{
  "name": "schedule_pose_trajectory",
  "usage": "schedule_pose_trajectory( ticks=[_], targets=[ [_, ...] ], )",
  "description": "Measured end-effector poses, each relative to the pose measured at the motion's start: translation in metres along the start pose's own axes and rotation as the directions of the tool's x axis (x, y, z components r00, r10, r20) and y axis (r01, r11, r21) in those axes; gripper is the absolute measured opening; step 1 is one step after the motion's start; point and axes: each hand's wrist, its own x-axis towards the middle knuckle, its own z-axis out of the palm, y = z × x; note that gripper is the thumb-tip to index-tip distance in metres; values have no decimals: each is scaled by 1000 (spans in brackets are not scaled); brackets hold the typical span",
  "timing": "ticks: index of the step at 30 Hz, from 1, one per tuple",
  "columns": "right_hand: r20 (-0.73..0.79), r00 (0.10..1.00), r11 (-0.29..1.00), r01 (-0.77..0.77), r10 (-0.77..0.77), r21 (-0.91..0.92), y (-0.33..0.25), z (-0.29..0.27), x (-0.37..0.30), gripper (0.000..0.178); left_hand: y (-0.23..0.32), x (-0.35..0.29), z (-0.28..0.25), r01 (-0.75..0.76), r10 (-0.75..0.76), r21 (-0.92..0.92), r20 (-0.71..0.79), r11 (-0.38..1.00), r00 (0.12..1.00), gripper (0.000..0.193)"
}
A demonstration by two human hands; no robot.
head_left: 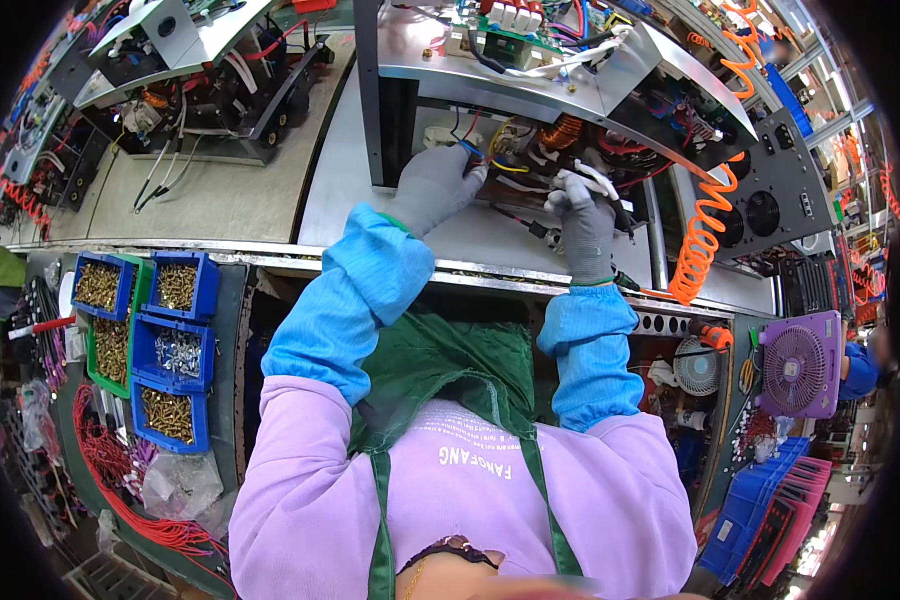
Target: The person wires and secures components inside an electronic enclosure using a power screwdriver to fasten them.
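My left hand (438, 187), in a grey glove, is inside an open metal chassis (560, 85). Its fingers are bent together at thin blue, red and yellow wires (473, 150); the fingertips are partly hidden. Close by on the right, my gloved right hand (582, 228) has its fingers curled round white cables (596, 180). A dark, slim power screwdriver (542, 232) shows on both sides of that hand, low over the bench; whether the palm grips it cannot be made out. Copper coils (562, 132) sit behind the wires within the chassis.
An orange coiled hose (698, 250) hangs right of my right hand. Another opened chassis (205, 120) stands on the left of the bench. Blue bins of screws (175, 362) lie lower left. A black panel with fans (770, 195) and a purple fan (800, 366) are at the right.
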Motion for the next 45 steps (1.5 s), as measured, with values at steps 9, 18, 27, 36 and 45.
schedule_pose_trajectory(
  ticks=[9,18,27,36,45],
  targets=[
    [275,916,812,-85,292,-578,64,-8,-18,32,-56,-100,33,-372,319,-110,-329,922,889,70],
    [256,964,631,153,74,-760,130,-18,-49,22,-92,-257,-72,198,-248,-171,-355,965,902,36],
    [288,957,674,202,17,-711,130,-16,-54,17,-194,-503,-213,962,-492,-53,-866,268,89,25],
    [232,967,692,96,106,-716,141,-31,-45,19,-211,-528,-229,933,-676,238,-737,-270,-8,24],
    [185,979,649,84,88,-756,135,-25,-54,18,-225,-460,-269,691,-119,110,-954,714,274,17]
  ],
)
